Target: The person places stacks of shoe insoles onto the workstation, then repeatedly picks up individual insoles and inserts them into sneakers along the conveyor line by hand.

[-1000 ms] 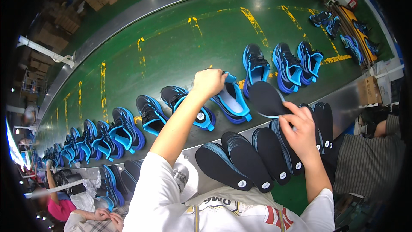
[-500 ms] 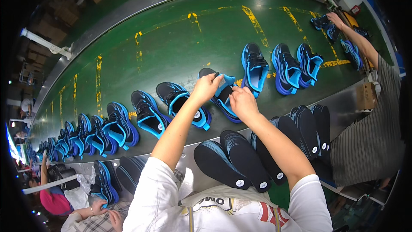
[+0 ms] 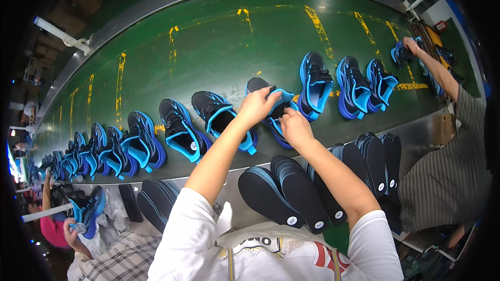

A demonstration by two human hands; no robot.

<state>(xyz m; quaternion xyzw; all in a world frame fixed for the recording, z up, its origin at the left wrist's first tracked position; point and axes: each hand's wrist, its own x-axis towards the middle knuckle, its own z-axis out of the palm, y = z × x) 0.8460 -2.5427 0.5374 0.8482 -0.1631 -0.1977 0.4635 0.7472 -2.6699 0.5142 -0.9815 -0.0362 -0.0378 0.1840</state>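
Observation:
A black and blue sneaker (image 3: pixel 256 84) lies on the green conveyor belt, its toe pointing away from me. My left hand (image 3: pixel 258 106) is closed on the tongue and light-blue collar at its opening, holding the edge up. On the near side of that opening, my right hand (image 3: pixel 295 125) has its fingers curled in at the collar. My hands hide part of the shoe, and anything beneath the right fingertips cannot be made out. Another sneaker (image 3: pixel 217 112) sits just left of it, partly behind my left forearm. To the right stands a sneaker (image 3: pixel 315 84) with a pale inside.
Black insoles (image 3: pixel 263 192) with blue stripes lie in overlapping stacks on the metal ledge (image 3: pixel 219 198) before me. More sneakers (image 3: pixel 143 135) line the green belt (image 3: pixel 208 52) leftward. A co-worker's arm (image 3: pixel 440 70) reaches in at right; another person holds a sneaker (image 3: pixel 89 209) at lower left.
My left hand still grips the collar, and my right fingers have shifted slightly at the opening. The person at lower left has raised a sneaker. The co-worker at right has moved a shoe.

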